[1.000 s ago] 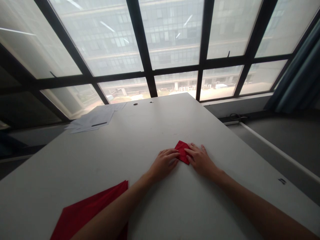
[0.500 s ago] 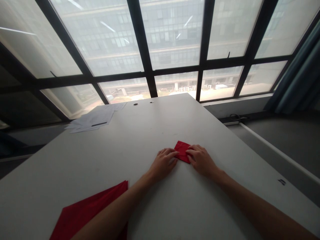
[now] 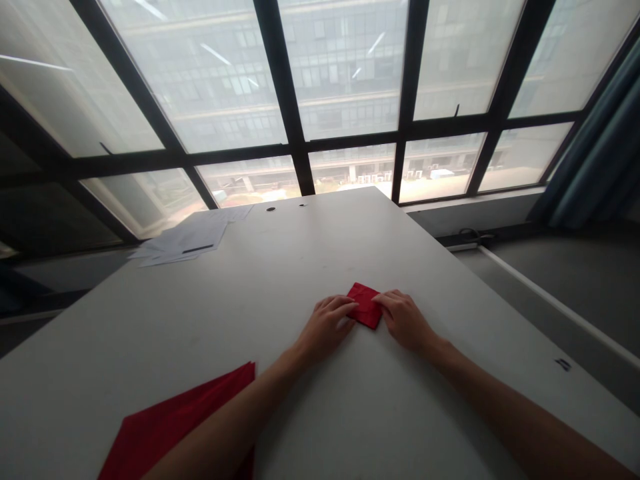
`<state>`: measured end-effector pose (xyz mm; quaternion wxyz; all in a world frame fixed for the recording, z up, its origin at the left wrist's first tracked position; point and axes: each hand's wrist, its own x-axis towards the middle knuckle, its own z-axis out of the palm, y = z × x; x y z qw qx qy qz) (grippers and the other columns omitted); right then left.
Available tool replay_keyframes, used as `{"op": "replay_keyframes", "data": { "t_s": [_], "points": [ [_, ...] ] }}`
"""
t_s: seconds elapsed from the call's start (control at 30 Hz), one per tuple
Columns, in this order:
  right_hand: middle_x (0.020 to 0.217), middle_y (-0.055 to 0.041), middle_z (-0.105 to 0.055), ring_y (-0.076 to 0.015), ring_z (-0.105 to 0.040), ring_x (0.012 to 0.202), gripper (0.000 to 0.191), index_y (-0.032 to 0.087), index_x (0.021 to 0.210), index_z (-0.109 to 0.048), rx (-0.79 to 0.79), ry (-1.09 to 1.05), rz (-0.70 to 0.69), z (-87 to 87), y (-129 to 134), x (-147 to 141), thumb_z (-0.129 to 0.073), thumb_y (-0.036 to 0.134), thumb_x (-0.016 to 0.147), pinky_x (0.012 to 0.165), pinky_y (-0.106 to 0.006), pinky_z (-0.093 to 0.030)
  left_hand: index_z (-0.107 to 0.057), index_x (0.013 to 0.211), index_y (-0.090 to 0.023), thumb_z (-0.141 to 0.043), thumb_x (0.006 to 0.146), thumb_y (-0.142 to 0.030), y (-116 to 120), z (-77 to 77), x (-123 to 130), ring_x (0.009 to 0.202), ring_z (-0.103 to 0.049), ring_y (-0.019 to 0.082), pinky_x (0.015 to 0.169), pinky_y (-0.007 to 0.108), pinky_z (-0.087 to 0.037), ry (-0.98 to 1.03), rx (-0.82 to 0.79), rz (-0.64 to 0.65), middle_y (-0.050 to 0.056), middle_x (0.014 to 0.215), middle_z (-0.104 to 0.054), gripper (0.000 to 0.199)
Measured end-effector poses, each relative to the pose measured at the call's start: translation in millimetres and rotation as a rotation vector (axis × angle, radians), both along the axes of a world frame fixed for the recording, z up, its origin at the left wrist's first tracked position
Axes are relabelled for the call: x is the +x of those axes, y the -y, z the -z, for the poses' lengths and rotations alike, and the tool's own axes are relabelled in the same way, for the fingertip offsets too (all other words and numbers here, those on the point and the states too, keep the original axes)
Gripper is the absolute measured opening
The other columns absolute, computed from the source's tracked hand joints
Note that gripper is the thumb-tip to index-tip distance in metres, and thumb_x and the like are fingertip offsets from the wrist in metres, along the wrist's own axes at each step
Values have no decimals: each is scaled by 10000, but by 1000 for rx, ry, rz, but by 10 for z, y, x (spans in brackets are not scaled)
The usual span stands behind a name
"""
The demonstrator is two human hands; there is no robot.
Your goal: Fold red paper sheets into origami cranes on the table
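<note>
A small folded red piece (image 3: 366,305), thin paper or cloth, lies on the white table a little right of the middle. My left hand (image 3: 331,327) grips its left edge, with the fingers lying over the top and the thumb low at the side. At its right corner, my right hand (image 3: 404,320) pinches the edge between curled fingers and thumb. A larger folded red sheet (image 3: 185,407) of similar look lies at the front left, partly hidden under my left forearm.
The white table (image 3: 300,267) reaches towards tall black-framed windows. Loose papers (image 3: 200,232) with a dark pen (image 3: 197,249) on them lie at the far left. Small holes pierce the far edge. A dark mark (image 3: 563,364) sits near the right edge, and a blue curtain (image 3: 595,153) hangs at the right.
The fingers of my right hand have drawn back slightly to the right, showing more of the folded red piece. That piece has turned or shifted a little; my left hand stays nearly still.
</note>
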<state>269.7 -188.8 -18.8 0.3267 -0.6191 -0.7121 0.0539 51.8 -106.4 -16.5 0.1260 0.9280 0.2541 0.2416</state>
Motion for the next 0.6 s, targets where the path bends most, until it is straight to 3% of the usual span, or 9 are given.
{"op": "replay_keyframes", "data": {
  "t_s": [0.13,0.3,0.47,0.6],
  "points": [
    [1028,-55,-719,-203,-602,1016,373,190,1037,-696,5,-48,-6,2,-5,14,-484,-16,810,935,-335,-422,-687,1151,-309,-707,873,-319,-8,-21,-9,1137,-578,220,1039,395,-408,-17,-38,40,15,1194,-671,279],
    [1109,-35,-714,-203,-601,1080,374,226,918,-728,17,-78,-97,19,-9,31,-471,-16,794,991,-365,-416,-749,1025,-314,-705,876,-334,14,-69,-7,1037,-588,217,960,382,-434,-4,-51,14,21,1066,-693,156],
    [1148,-28,-709,-209,-603,1113,438,255,925,-756,5,-91,-142,31,-19,79,-455,-23,770,1015,-399,-418,-768,994,-317,-702,880,-330,14,-67,-4,959,-583,210,903,370,-436,-10,-45,-8,31,986,-685,132],
    [1217,-34,-671,-220,-550,1211,489,275,1041,-735,-31,-77,-230,-74,42,127,-496,-21,735,1069,-417,-381,-767,998,-323,-683,896,-321,-7,-47,-13,929,-578,204,874,351,-437,-21,-31,-13,31,953,-674,132]
  ]
}}
